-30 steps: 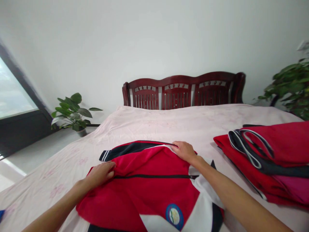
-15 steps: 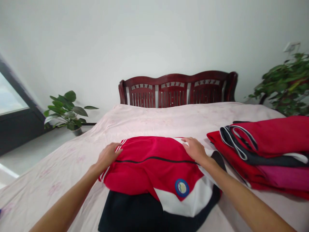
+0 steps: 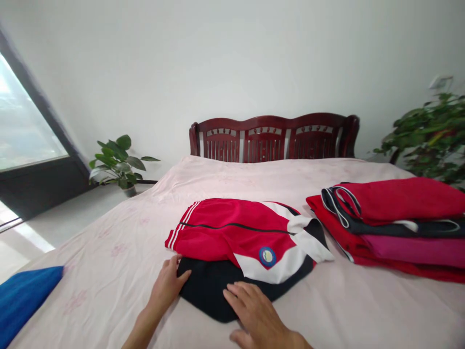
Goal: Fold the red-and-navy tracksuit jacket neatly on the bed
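Red, white and black, the folded jacket (image 3: 247, 242) lies in the middle of the pale pink bed sheet (image 3: 327, 310), its black lower part nearest the camera. The left hand (image 3: 167, 286) rests flat at the black edge, fingers loosely spread and gripping nothing, fingertips touching the cloth just under the red fold. The right hand (image 3: 254, 310) lies palm down on the black fabric, fingers extended and slightly apart, also unclenched. A stack of folded clothes (image 3: 392, 228) sits well apart to the right.

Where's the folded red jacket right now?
Mid-bed in the head view: red jacket lies just beyond both hands, left of the stack of folded clothes.
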{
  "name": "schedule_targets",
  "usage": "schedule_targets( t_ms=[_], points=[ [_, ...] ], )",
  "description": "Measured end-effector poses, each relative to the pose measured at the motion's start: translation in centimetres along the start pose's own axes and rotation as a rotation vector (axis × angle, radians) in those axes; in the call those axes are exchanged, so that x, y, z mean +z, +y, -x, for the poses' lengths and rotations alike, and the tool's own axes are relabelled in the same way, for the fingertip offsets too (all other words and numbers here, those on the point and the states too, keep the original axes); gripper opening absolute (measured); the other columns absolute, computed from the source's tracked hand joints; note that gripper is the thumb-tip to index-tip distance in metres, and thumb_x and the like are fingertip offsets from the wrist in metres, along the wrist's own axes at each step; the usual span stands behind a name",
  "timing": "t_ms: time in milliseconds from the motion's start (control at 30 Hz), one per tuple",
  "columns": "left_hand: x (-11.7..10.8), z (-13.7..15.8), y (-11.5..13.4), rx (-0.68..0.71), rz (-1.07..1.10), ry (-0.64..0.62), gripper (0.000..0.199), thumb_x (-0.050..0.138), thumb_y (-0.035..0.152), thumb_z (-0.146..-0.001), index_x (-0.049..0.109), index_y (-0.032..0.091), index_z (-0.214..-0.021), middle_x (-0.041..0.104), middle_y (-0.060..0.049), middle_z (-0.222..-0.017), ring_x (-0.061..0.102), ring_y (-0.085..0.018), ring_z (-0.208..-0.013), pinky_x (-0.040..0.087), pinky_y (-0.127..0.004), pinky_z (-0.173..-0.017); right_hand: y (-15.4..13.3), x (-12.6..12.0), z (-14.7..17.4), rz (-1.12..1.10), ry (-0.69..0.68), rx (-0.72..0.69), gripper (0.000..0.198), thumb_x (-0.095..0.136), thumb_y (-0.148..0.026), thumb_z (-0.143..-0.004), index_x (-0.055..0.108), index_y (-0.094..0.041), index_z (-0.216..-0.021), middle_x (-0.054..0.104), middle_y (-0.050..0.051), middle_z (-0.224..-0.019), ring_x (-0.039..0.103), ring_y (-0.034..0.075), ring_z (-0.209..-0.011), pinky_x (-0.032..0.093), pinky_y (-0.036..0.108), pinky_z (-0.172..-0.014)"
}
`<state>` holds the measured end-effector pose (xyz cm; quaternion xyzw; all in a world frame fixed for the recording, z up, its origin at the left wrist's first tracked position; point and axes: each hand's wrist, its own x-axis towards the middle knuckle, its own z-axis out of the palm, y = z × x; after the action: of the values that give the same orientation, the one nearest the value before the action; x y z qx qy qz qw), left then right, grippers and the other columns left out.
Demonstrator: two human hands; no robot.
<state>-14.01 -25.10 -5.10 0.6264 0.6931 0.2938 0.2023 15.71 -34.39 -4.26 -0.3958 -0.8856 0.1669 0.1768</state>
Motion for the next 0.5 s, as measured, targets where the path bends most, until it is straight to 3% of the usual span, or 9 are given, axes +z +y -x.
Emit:
schedule_targets(
  t_ms=[67, 167, 267, 333, 400, 500],
  points=[
    [0.1, 0.8, 1.5, -0.053, 0.077, -0.01, 0.044, 0.057, 0.02, -0.068, 0.058, 0.016, -0.112, 0.067, -0.01, -0.105, 0.065, -0.024, -0.099, 0.049, -0.034, -0.088, -1.1, 0.5, -0.7, 0.042, -0.012, 0.063, 0.069, 0.057, -0.03, -0.083, 0.038, -0.02, -0.149, 0.048, 0.01, -0.147, 0.041, 0.029, -0.133, 0.028, 0.044, -0.114],
    [-1.4, 2.7, 4.1, -0.102, 0.274, -0.062, 0.036, 0.049, 0.015, -0.067, 0.059, 0.018, -0.101, 0.069, -0.005, -0.091, 0.066, -0.021, -0.083, 0.05, -0.03, -0.075, -2.9, 0.3, -1.5, 0.036, 0.037, 0.071, 0.073, 0.048, -0.011, -0.075, 0.039, -0.019, -0.148, 0.053, 0.01, -0.142, 0.048, 0.025, -0.126, 0.033, 0.041, -0.111],
    [-3.7, 6.2, 7.6, 0.006, 0.487, -0.126, 0.026, 0.048, 0.019, -0.071, 0.059, 0.021, -0.095, 0.065, 0.001, -0.077, 0.06, -0.017, -0.067, 0.044, -0.025, -0.06, -4.2, -0.2, -1.8, -0.027, 0.199, 0.044, 0.087, 0.048, -0.01, -0.068, 0.027, -0.019, -0.153, 0.045, 0.01, -0.149, 0.045, 0.026, -0.131, 0.037, 0.043, -0.108],
    [-4.7, 8.4, 10.6, 0.165, 0.533, -0.21, 0.018, 0.053, 0.017, -0.069, 0.06, 0.021, -0.085, 0.062, 0.002, -0.072, 0.058, -0.015, -0.067, 0.043, -0.024, -0.06, -4.6, -0.6, -1.9, -0.08, 0.318, 0.049, 0.092, 0.053, -0.015, -0.068, 0.02, -0.016, -0.154, 0.046, 0.014, -0.148, 0.047, 0.028, -0.129, 0.041, 0.045, -0.104],
    [-5.2, 9.8, 13.3, 0.336, 0.54, -0.321, 0.015, 0.056, 0.015, -0.069, 0.062, 0.02, -0.082, 0.064, 0.001, -0.077, 0.06, -0.016, -0.074, 0.045, -0.025, -0.068, -4.8, -1.3, -2.2, -0.162, 0.374, 0.028, 0.084, 0.055, -0.019, -0.071, 0.028, -0.016, -0.151, 0.055, 0.014, -0.138, 0.054, 0.028, -0.12, 0.047, 0.043, -0.098],
    [-5.4, 9.4, 15.3, 0.468, 0.591, -0.426, 0.024, 0.059, 0.023, -0.078, 0.065, 0.021, -0.102, 0.068, -0.002, -0.089, 0.062, -0.018, -0.083, 0.048, -0.027, -0.076, -4.1, -3.7, -2.8, -0.292, 0.325, 0.011, 0.047, 0.051, -0.02, -0.078, 0.059, -0.021, -0.125, 0.069, 0.007, -0.113, 0.064, 0.023, -0.101, 0.051, 0.036, -0.086]
  ],
)
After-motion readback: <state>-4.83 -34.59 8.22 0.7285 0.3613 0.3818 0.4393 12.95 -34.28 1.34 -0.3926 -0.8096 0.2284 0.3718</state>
